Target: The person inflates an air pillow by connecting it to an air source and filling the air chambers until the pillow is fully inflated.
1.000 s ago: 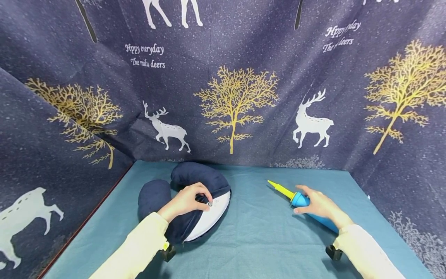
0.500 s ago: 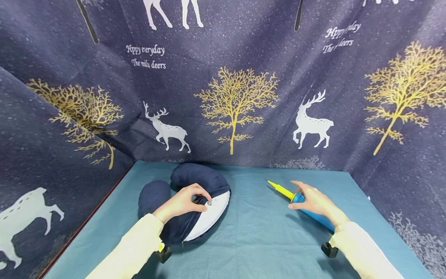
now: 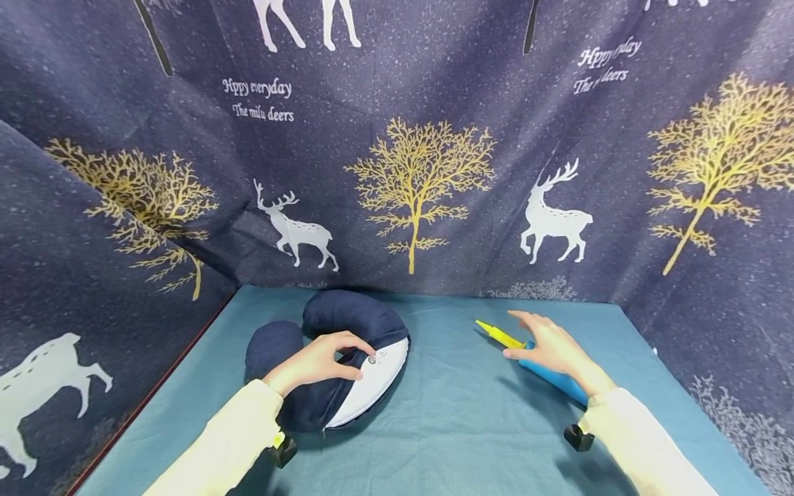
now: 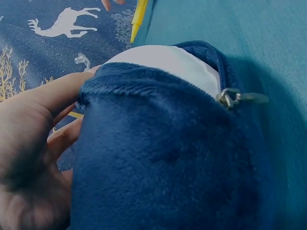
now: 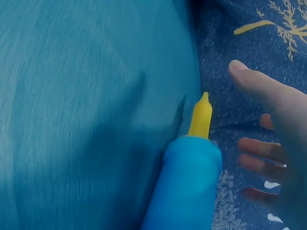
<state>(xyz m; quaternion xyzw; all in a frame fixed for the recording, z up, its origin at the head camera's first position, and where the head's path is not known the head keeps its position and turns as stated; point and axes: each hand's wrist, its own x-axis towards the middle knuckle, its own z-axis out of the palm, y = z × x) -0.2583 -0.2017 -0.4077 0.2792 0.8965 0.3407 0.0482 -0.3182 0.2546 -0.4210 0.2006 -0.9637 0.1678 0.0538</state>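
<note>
A navy U-shaped neck pillow [image 3: 353, 313] lies on the left of the table, its cover unzipped over a white inner cushion [image 3: 375, 386]. A small clear valve [image 4: 82, 60] stands up from that cushion. My left hand [image 3: 321, 362] is over the pillow, thumb and index finger apart, the index fingertip right by the valve. In the left wrist view a metal zipper pull [image 4: 229, 97] hangs at the cover's opening. My right hand [image 3: 552, 346] hovers over a blue hand pump [image 3: 558, 382] with a yellow nozzle [image 3: 496, 333]; its fingers are spread and hold nothing.
A blue-green cloth [image 3: 446, 413] covers the table. Dark fabric [image 3: 446, 83] printed with deer and trees hangs behind and along the sides. The pump lies slantwise at the right, its nozzle pointing to the back left.
My right hand has moved left and away from the pump's body. My left hand has drawn back slightly left, its thumb parting from the valve. Pillow and pump stay put.
</note>
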